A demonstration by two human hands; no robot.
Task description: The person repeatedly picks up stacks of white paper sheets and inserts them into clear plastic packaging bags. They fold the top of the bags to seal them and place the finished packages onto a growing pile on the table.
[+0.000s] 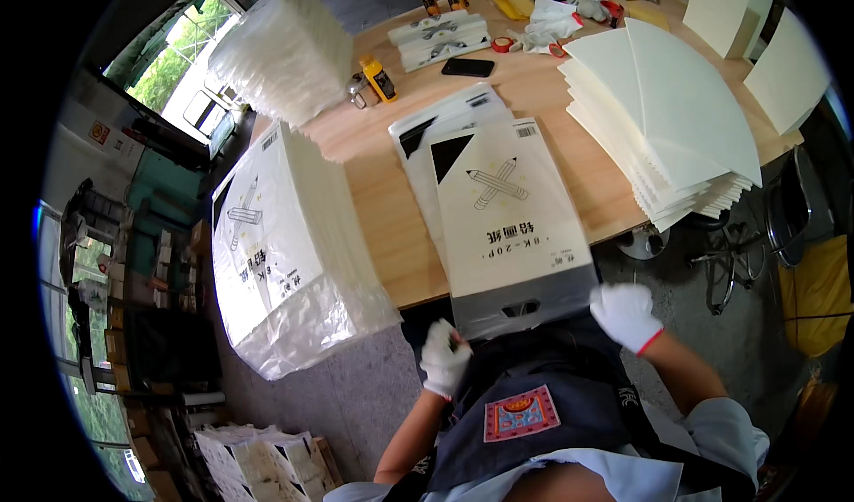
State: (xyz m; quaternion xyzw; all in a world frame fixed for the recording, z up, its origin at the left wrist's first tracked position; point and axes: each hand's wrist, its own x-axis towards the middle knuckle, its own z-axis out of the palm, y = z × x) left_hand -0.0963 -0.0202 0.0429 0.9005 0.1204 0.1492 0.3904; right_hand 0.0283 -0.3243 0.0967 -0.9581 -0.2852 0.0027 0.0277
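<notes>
A clear plastic bag [556, 293] with a pad of drawing paper [514, 180] inside lies at the table's front edge. The pad's pale cover shows crossed pencils and a black corner. The bag's lower end, with a dark handle hole, hangs over the edge toward me. My left hand [445, 358], in a white knit glove, is closed beside the bag's lower left corner; what its fingers hold is hidden. Also gloved in white, my right hand [625, 313] has its fingers curled at the lower right corner of the bag. Another bagged pad [418, 137] lies partly underneath.
On the left stand a tall stack of bagged pads [294, 235] and a clear-wrapped stack [285, 53]. Fanned pale sheets [667, 102] lie at the right. Farther back are a phone [468, 67], a yellow bottle [378, 79] and red tape [502, 45].
</notes>
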